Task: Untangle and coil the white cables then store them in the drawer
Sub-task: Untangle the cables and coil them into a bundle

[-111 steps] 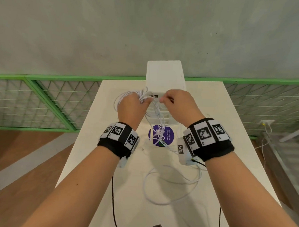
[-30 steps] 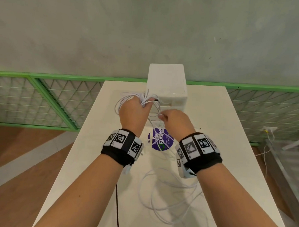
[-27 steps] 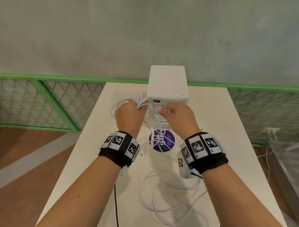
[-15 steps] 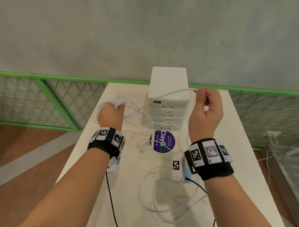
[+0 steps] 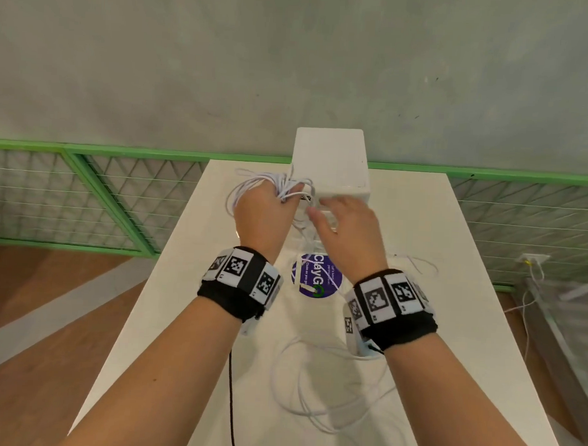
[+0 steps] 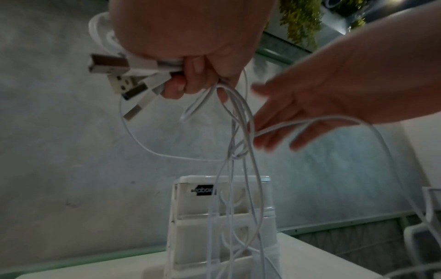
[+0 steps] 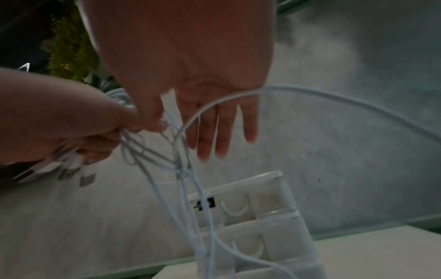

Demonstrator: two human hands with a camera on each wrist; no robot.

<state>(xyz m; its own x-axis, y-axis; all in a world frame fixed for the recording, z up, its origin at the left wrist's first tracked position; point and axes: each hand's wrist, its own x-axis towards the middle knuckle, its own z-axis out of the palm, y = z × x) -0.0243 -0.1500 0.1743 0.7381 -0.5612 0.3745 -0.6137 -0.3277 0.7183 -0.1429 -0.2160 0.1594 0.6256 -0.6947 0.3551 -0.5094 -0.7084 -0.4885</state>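
My left hand (image 5: pixel 263 208) is raised in front of the white drawer unit (image 5: pixel 330 163) and grips a bunch of white cables (image 5: pixel 280 185). In the left wrist view several USB plugs (image 6: pixel 112 75) stick out of that fist. Tangled strands (image 7: pixel 181 169) hang from it down to the table. My right hand (image 5: pixel 349 225) is close beside it with straight, spread fingers (image 7: pixel 214 132). One cable (image 7: pixel 310 90) arcs across its palm and off to the right. More cable loops (image 5: pixel 311 414) lie on the table under my right wrist.
The drawer unit (image 6: pixel 222 217) stands at the far edge of the white table (image 5: pixel 468 298), its drawers shut. A round purple sticker (image 5: pixel 317 277) lies in front of it. A green wire fence (image 5: pixel 85 186) and a grey wall are behind.
Half a second ago my right hand was up on the right, pinching a pulled-out cable; now it is back beside the left hand with straight fingers. The left hand has moved right, towards the drawer unit.
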